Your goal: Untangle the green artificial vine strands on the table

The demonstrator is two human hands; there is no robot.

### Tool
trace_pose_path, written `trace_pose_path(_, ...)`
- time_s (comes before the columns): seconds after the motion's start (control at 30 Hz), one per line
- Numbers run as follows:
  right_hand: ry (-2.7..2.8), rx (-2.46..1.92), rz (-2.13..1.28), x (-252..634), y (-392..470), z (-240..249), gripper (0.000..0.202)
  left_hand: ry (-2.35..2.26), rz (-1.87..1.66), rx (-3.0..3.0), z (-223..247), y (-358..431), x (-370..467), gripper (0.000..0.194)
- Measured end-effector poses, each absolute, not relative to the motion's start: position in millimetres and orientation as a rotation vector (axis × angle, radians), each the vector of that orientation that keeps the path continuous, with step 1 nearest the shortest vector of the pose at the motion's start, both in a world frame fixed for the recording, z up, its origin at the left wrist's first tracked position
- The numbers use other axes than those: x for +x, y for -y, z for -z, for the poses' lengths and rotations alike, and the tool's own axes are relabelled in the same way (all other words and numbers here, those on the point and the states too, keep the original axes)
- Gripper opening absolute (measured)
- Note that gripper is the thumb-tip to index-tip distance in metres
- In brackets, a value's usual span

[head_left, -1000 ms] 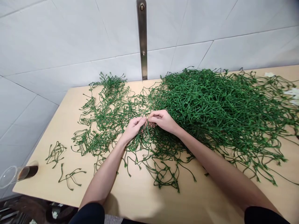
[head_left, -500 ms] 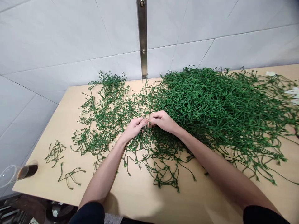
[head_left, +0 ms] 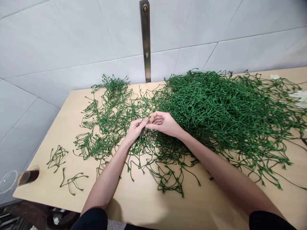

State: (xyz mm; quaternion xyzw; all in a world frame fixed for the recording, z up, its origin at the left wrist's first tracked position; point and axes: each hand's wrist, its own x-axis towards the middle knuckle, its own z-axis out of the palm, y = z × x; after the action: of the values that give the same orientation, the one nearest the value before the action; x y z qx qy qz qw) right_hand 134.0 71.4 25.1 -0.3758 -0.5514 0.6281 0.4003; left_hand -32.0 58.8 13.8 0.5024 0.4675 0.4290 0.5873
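Thin green plastic-looking stems with small tips lie tangled in a large heap [head_left: 216, 105] right of centre, and in looser clusters [head_left: 105, 118] on the left. My left hand [head_left: 136, 129] pinches some green stems between thumb and fingers, near the middle of the table. Just right of it, my right hand [head_left: 163, 123] has its fingers curled but apart from the thumb, with nothing seen between them. The thumb tip of my right hand is close to the stems at my left fingertips.
A clear plastic cup with dark liquid [head_left: 28, 176] is at the table's left edge. Two small groups of stems [head_left: 57, 158] lie near it. White pieces [head_left: 301, 97] are at the far right. A metal strip [head_left: 145, 41] runs down the tiled wall behind the wooden table [head_left: 134, 207].
My right hand has opened from its pinch, its fingers lifting away from the thumb. My left hand has shifted slightly left, still pinching stems.
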Motion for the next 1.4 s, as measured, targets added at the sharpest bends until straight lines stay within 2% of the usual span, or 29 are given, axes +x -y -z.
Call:
trace_pose_path(0.17, 1.272, -0.968, -1.666, 137.9, -76.1, -24.0, 0.040, -1.096, -0.993, 1.118, -13.8, -58.4, -33.5, 0.055)
trace_pose_path(0.33, 1.334, -0.988, -1.670, 139.6, -77.4, -23.6, 0.031, -1.088, -1.002, 1.106, -13.7, -58.9, -34.7, 0.049)
trace_pose_path(0.67, 1.399, -0.916, -1.759, 142.5, -77.3, -28.1, 0.028, -1.100, -0.988, 1.276, -14.5, -55.6, -34.0, 0.058)
trace_pose_path(1.13, 1.329, -0.894, -1.918, 146.4, -80.5, -22.3, 0.031, -1.020, -0.962, 1.347, -12.7, -57.1, -36.9, 0.056)
trace_pose_path(1.4, 1.301, -0.974, -1.892, 142.2, -78.3, -27.7, 0.024, -1.038, -0.935, 1.364, -13.7, -57.6, -37.1, 0.056)
